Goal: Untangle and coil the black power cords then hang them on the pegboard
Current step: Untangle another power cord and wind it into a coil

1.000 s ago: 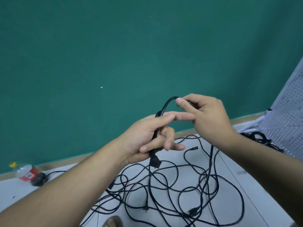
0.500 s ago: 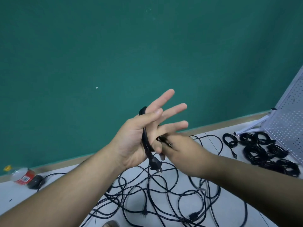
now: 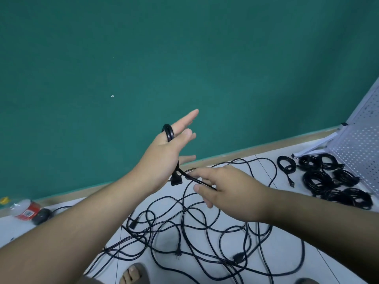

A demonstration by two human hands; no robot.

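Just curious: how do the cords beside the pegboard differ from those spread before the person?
Beside the pegboard, the coiled cords are tight, separate bundles; the tangled cords sprawl in loose, crossing loops. Both are black, on the floor.

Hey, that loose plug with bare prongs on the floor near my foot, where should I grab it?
Probably pinch the plug by its moulded body, from above, across its sides. It lies flat, prongs pointing toward your foot and its cord leading away, so the body is the thickest free part.
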